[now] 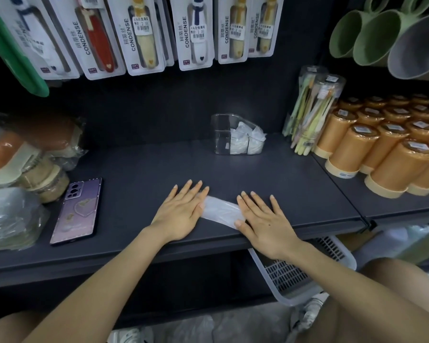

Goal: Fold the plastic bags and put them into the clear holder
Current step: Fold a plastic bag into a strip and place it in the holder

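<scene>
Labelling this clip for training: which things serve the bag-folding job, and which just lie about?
Job: translucent plastic bag pressed flat by left hand and right hand; clear plastic holder.
Lying about: purple-cased phone; orange cylindrical tubs; green plastic mugs; white slotted basket.

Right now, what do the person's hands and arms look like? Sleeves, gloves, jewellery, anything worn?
Nothing worn that shows. The left hand and right hand are bare, with no gloves or rings. Both forearms are uncovered as far as the picture's edge, with no sleeve, watch or bracelet. The nails look plain, with no bright polish.
</scene>
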